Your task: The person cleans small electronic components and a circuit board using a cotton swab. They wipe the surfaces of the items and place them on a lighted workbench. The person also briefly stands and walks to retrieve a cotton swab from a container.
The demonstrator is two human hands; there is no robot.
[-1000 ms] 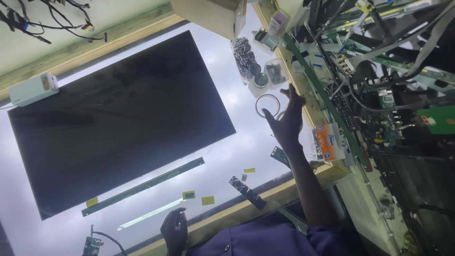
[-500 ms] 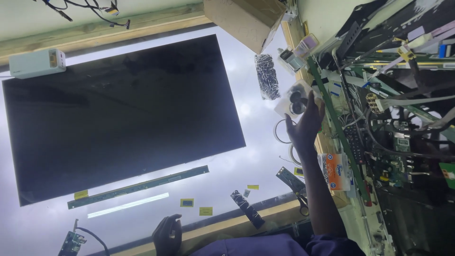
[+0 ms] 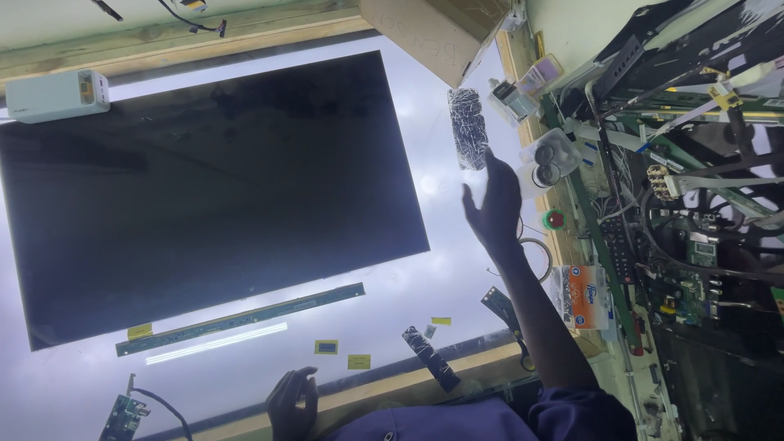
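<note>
A large dark display panel lies flat on a glowing white light table. My right hand hovers over the table just right of the panel, fingers spread and holding nothing. It is close to a dark cracked slab and a clear plastic pack with two round parts. A thin wire ring lies just behind that wrist. My left hand rests at the near wooden edge, fingers curled, with nothing seen in it.
A long green strip board and yellow tags lie along the panel's near side. A white box sits at the far left and a cardboard box at the far edge. Circuit boards and cables crowd the right.
My right hand has left the wire ring and moved across the table toward the cracked slab, its fingers opening. My left hand stays at the near edge. The view has shifted.
</note>
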